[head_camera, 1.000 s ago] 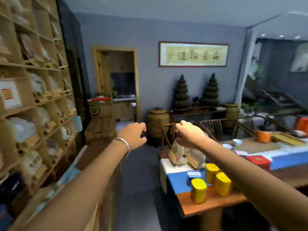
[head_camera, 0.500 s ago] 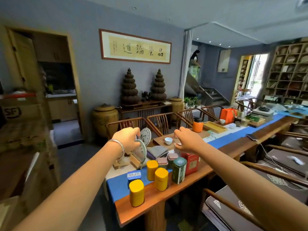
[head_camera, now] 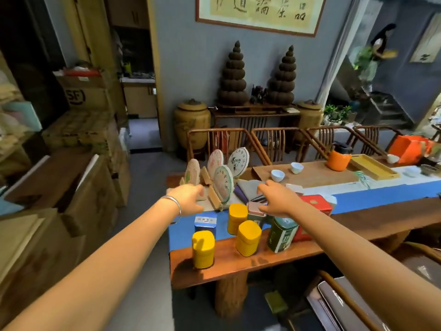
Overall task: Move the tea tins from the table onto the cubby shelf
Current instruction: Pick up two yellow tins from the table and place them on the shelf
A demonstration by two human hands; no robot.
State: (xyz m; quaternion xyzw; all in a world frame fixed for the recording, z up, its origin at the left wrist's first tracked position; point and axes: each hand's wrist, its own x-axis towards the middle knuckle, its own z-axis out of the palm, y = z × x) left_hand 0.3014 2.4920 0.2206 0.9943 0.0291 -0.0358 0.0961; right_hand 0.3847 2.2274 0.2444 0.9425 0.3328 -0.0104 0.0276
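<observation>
Several tea tins stand at the near end of the long wooden table (head_camera: 370, 220). Three are yellow: one at the front left (head_camera: 203, 249), one in the middle (head_camera: 248, 238) and one behind (head_camera: 236, 218). A small blue tin (head_camera: 205, 223), a pink-lidded tin (head_camera: 255, 212), a green tin (head_camera: 281, 235) and a red tin (head_camera: 315, 206) stand around them. My left hand (head_camera: 188, 199) hovers with loosely curled fingers just left of the tins, holding nothing. My right hand (head_camera: 276, 199) reaches over the pink-lidded tin with fingers spread, not gripping anything. The cubby shelf is mostly outside the view.
Round tea cakes on wooden stands (head_camera: 223, 182) sit right behind the tins. Two white cups (head_camera: 278, 175), an orange pot (head_camera: 337, 160) and a tray (head_camera: 373, 167) lie farther along the table. Cardboard boxes (head_camera: 78, 144) are stacked at the left. Wooden chairs (head_camera: 274, 142) line the far side.
The view has swung from the shelf side to the table and come closer. Both hands have dropped toward the tins, and my right hand's fingers have opened over them.
</observation>
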